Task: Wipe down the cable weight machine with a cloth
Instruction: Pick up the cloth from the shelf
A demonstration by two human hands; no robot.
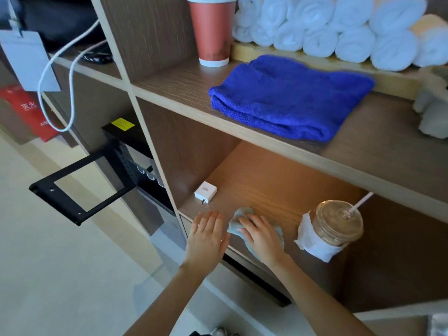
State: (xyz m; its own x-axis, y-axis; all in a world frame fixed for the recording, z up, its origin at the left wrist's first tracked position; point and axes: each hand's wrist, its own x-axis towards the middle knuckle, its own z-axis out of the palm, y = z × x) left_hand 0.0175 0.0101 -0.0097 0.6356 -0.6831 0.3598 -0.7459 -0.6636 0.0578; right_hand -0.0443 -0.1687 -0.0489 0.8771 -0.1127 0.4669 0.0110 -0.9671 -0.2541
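Grey-blue cloth [236,219] is pressed onto the front edge of the lower wooden shelf [278,190] by the right hand [260,235], whose fingers are spread over it rather than closed around it. Just beside it, the left hand [207,236] is held open with straight fingers, nothing gripped. An iced drink [337,224] is seen to the right, and a white charger [205,191] further back.

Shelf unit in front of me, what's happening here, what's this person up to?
A person is reaching into the lower shelf. Their right hand presses a small grey cloth onto it, while the left hand is held open and flat beside it. A white charger lies behind the hands and an iced drink stands to the right. A folded blue towel sits on the shelf above. No weight machine is in view.
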